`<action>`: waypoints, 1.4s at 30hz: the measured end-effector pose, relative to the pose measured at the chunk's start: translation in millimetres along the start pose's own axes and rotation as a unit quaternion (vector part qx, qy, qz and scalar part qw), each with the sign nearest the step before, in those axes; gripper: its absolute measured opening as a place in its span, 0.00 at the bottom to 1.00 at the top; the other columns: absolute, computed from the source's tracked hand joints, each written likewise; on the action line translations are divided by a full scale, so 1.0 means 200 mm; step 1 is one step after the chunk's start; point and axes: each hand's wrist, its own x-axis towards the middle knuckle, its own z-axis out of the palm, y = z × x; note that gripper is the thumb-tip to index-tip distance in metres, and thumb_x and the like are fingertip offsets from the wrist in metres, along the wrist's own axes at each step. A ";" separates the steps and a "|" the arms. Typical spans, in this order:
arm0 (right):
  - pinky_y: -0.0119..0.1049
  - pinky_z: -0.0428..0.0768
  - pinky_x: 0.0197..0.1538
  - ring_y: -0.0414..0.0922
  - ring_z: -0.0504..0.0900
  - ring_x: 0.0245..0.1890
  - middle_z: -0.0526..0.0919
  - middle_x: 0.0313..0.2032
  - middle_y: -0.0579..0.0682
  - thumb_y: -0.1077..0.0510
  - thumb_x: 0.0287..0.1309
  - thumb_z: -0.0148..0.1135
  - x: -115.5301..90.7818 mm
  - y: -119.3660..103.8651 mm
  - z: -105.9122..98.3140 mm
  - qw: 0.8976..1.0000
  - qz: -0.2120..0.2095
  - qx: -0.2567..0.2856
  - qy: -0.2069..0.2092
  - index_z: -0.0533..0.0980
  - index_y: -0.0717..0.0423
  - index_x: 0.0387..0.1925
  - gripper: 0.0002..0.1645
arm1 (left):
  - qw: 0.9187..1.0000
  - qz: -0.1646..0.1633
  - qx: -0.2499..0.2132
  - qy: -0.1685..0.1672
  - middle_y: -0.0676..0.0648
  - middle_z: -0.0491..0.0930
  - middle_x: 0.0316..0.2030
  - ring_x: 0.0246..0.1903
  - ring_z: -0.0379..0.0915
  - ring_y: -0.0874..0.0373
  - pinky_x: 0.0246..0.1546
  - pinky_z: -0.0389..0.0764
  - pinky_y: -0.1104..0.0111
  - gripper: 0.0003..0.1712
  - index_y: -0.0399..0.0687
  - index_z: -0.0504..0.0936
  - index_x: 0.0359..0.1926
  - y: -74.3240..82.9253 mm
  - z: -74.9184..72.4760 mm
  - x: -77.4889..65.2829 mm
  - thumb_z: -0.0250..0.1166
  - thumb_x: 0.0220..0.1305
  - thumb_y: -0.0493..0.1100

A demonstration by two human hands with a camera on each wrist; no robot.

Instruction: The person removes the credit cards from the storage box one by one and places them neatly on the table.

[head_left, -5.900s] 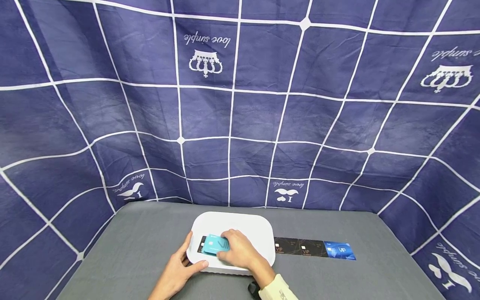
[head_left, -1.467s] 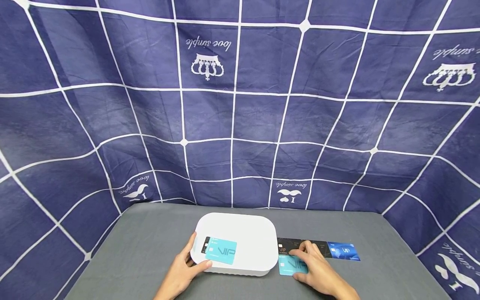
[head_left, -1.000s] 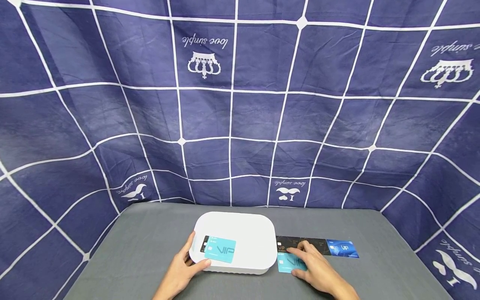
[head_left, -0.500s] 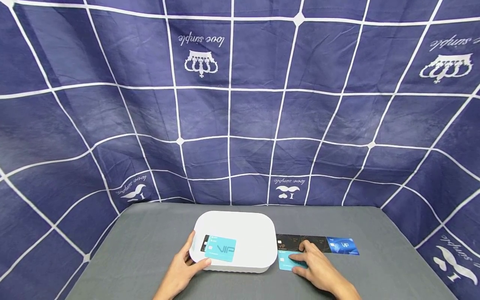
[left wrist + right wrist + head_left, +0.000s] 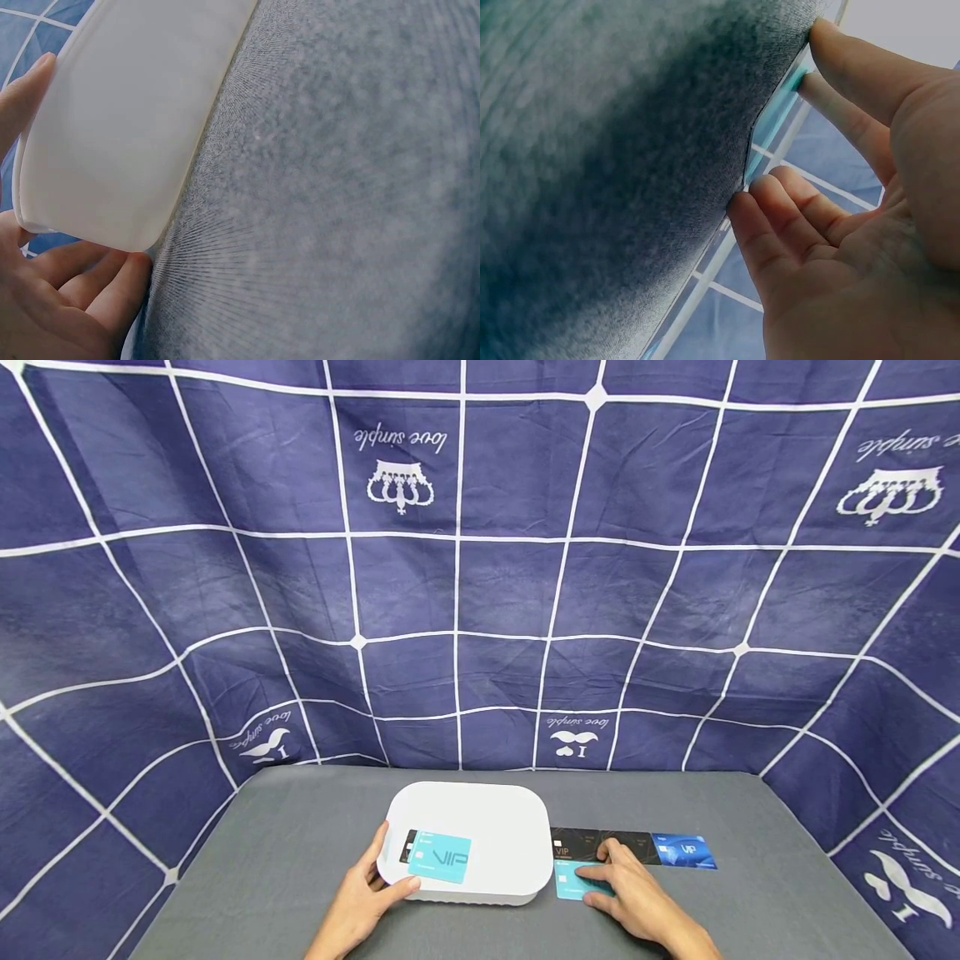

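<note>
A white box (image 5: 495,827) with rounded corners stands on the table. My left hand (image 5: 360,893) grips its near left corner, thumb on the near rim and fingers along the left side. At the left of the box lie a teal VIP card (image 5: 441,857) and, partly hidden under it, a black card (image 5: 408,846). My right hand (image 5: 630,893) rests on another teal card (image 5: 568,885) flat on the table beside the box. Its index fingertip touches the card's face and its thumb the near edge; the other fingers reach past it, covering its right part.
Beyond the right hand, two black VIP cards (image 5: 573,842) and a blue VIP card (image 5: 684,852) lie end to end in a row running right from the box. A grey cloth (image 5: 300,810) covers the table. A blue checked curtain (image 5: 510,593) encloses the back and sides.
About six seconds ago my right hand was at the box on a teal card; now it is over a teal card on the table. Lately the index finger has shifted onto that card's face.
</note>
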 end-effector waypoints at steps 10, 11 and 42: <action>0.39 0.71 0.42 0.40 0.66 0.40 0.67 0.42 0.43 0.49 0.52 0.74 0.00 0.00 -0.01 1.000 0.001 0.003 0.006 0.86 0.48 0.45 0.18 | 1.000 0.007 -0.008 0.002 0.29 0.56 0.70 0.63 0.63 0.40 0.56 0.72 0.69 0.57 0.32 0.51 0.75 0.00 0.00 0.01 0.77 0.52 0.37; 0.39 0.71 0.42 0.40 0.65 0.40 0.67 0.41 0.43 0.49 0.53 0.74 0.01 0.00 -0.01 1.000 0.001 0.005 0.004 0.86 0.48 0.45 0.18 | 1.000 0.008 -0.010 0.003 0.28 0.56 0.70 0.63 0.63 0.40 0.55 0.73 0.69 0.57 0.32 0.51 0.75 0.00 0.00 0.01 0.77 0.52 0.37; 0.39 0.78 0.42 0.39 0.77 0.39 0.75 0.42 0.36 0.56 0.53 0.74 0.07 -0.11 -0.02 0.991 0.025 0.082 0.100 0.82 0.48 0.42 0.14 | 1.000 -0.006 -0.020 -0.003 0.29 0.56 0.70 0.61 0.66 0.41 0.51 0.75 0.70 0.57 0.33 0.51 0.75 -0.01 0.00 0.00 0.77 0.52 0.37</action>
